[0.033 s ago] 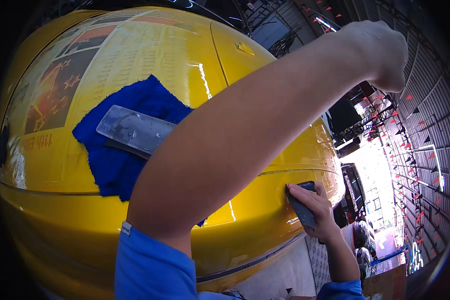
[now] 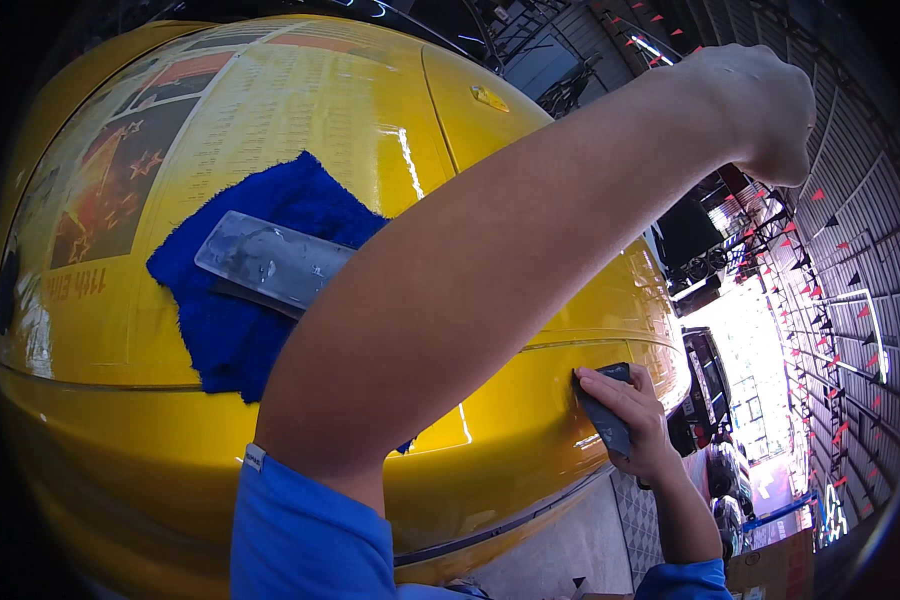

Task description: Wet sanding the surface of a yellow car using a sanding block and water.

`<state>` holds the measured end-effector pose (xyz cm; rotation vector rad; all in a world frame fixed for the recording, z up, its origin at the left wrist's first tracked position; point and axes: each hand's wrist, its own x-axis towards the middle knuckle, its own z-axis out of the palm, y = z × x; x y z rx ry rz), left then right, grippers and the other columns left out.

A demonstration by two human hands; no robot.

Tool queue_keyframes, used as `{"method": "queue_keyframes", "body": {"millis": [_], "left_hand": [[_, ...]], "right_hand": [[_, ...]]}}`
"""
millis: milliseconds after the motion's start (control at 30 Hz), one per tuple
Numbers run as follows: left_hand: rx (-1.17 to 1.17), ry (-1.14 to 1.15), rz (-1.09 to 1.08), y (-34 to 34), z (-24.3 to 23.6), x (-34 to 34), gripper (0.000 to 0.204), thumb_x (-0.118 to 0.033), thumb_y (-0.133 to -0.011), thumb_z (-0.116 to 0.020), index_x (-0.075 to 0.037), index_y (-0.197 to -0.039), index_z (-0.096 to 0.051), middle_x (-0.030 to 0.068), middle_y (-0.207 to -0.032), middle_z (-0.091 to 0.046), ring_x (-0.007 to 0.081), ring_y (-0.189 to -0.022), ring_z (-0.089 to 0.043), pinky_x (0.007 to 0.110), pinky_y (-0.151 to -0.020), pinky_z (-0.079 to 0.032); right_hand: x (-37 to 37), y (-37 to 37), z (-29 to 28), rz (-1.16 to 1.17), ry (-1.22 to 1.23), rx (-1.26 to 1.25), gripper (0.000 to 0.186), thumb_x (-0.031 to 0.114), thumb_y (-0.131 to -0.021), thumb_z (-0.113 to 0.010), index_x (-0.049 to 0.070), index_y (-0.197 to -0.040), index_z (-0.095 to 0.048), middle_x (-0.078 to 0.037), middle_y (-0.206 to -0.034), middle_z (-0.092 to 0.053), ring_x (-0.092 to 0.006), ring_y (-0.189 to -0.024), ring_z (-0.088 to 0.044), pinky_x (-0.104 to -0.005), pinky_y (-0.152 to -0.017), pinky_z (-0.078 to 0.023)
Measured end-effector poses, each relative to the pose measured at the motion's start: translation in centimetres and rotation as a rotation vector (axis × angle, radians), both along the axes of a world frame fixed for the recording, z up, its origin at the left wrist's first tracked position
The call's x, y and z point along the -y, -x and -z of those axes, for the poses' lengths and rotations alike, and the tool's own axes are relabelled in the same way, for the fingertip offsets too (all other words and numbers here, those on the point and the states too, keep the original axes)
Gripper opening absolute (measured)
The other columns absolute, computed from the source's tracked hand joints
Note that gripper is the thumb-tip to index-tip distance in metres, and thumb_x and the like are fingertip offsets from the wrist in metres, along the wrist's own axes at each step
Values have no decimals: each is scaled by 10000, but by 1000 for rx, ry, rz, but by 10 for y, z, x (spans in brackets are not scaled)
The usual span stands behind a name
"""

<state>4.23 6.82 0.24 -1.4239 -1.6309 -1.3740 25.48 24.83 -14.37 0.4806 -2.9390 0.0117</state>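
Observation:
My right hand (image 2: 642, 425) holds a dark grey sanding block (image 2: 604, 418), flat and specked with pale residue, against a glossy yellow car panel (image 2: 530, 420). Its fingers lie along the block, with the thumb side partly hidden. My left arm crosses the middle of the view toward the upper right. There, my left hand (image 2: 760, 115) is raised above the car, its back showing and its fingers curled out of sight. On the car lies a crumpled blue cloth (image 2: 210, 325). A long, scuffed grey block (image 2: 270, 262) rests on it, with a dark edge beneath and one end covered by my arm.
A poster with dark pictures and rows of print (image 2: 120, 185) shows on the yellow surface at the left. A cardboard box (image 2: 770, 570) stands at the lower right. Parked vehicles (image 2: 708, 385) and strings of small red and black flags (image 2: 805, 262) are farther off.

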Motion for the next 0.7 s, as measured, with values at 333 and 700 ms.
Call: {"method": "queue_keyframes", "body": {"millis": [333, 700], "left_hand": [[-16, 57, -5, -1, -5, 6, 293, -286, -800, -633, -158, -1031, -757, 81, -1114, -693, 244, -1016, -668, 409, -873, -543], [-59, 75, 178, -15, 5, 31, 285, -185, -928, -601, 56, -1058, -680, 249, -1146, -661, 340, -1065, -657, 378, -996, -504]], "right_hand": [[1, 9, 3, -6, 6, -66, 567, 11, -720, -710, 73, -1275, -611, -121, -1309, -621, -288, -1087, -607, -397, -945, -381], [4, 5, -5, 69, -126, 86, 748, -62, -663, -685, 115, -1366, -500, -76, -1355, -596, -330, -1121, -543, -379, -994, -369]]}}
